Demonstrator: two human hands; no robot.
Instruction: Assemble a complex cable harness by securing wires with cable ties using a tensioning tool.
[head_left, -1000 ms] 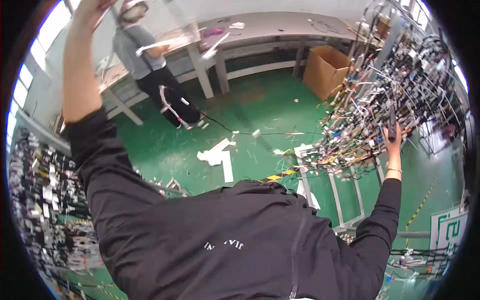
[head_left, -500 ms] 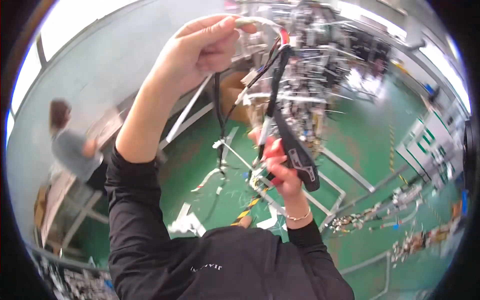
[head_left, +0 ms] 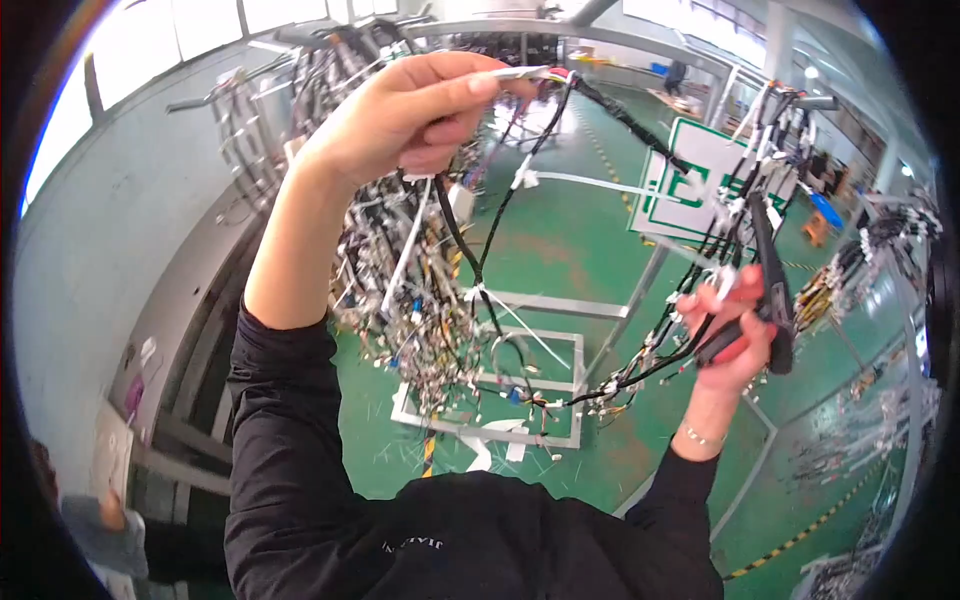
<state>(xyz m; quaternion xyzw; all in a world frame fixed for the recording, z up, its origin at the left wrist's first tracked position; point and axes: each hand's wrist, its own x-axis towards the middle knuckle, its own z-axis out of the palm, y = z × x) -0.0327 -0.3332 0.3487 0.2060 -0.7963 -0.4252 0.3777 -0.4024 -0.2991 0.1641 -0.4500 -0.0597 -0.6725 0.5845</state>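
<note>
My left hand [head_left: 420, 115] is raised at upper left, thumb and fingers pinched on the white-wrapped end of a wire harness [head_left: 618, 112]. Black-taped branches of the harness spread right and hang below that hand, with white cable ties sticking out from their joints. At the right, my right hand [head_left: 728, 335] is closed around a black hand tool [head_left: 776, 300] with red inner parts. Its exact kind does not show clearly. A dark branch and a blurred white piece lie against the fingers of this hand; whether they are gripped I cannot tell.
Bundles of harnesses [head_left: 405, 300] hang from a rack behind my left forearm, and more [head_left: 880, 250] hang at the right. A metal frame [head_left: 580, 390] stands on the green floor. A white-green sign [head_left: 690, 190] is ahead. A person [head_left: 100, 530] is at lower left.
The view has swung to the right, bringing the sign and right-hand racks nearer the middle. My right hand with the tool has moved right, away from my left, and the harness spreads wider.
</note>
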